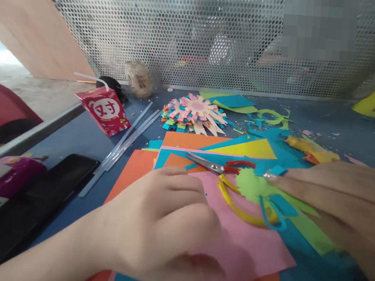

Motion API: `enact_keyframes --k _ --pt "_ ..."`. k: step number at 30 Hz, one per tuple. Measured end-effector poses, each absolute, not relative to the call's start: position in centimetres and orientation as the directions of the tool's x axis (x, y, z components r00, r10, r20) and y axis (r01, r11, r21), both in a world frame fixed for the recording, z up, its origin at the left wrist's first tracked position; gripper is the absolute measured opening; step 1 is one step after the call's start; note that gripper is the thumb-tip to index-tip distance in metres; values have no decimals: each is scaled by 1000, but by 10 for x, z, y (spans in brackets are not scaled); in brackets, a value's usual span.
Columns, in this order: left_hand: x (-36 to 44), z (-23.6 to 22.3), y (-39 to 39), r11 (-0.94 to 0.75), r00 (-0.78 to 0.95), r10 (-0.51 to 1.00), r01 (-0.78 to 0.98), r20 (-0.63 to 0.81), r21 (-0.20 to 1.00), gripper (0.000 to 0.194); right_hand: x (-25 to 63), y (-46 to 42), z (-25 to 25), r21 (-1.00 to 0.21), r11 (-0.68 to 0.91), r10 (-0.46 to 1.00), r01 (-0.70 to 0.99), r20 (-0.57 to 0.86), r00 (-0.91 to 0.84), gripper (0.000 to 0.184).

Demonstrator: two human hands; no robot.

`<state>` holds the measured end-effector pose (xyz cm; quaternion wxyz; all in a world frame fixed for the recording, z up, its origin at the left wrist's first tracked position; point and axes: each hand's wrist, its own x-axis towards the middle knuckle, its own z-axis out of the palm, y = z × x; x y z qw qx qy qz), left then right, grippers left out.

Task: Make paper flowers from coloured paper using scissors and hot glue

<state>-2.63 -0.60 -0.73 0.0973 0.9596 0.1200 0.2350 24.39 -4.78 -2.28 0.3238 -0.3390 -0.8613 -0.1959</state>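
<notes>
the fingers of the right hand (338, 200) lay close together, tips touching the green paper rosette (251, 185) and its blue strips (283, 205); whether they pinched one, i couldn't tell. the left hand's (164, 225) fingers were curled over the pink sheet (257, 247), tips hidden, grip unclear. scissors (218, 168) lay partly under the rosette. beyond sat layered rosettes (194, 108), clear sticks (131, 138) and a red drink carton (107, 110).
</notes>
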Motion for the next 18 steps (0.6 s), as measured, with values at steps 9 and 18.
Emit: enact_keyframes --k 9,18 --pt "-18 -22 -27 -897 871 438 438 222 51 6 230 -32 -12 275 675 374 685 672 -639 17" --pt "-20 -41 -39 -915 864 325 391 385 -104 16 226 -36 -13 176 719 348 672 745 -568 15"
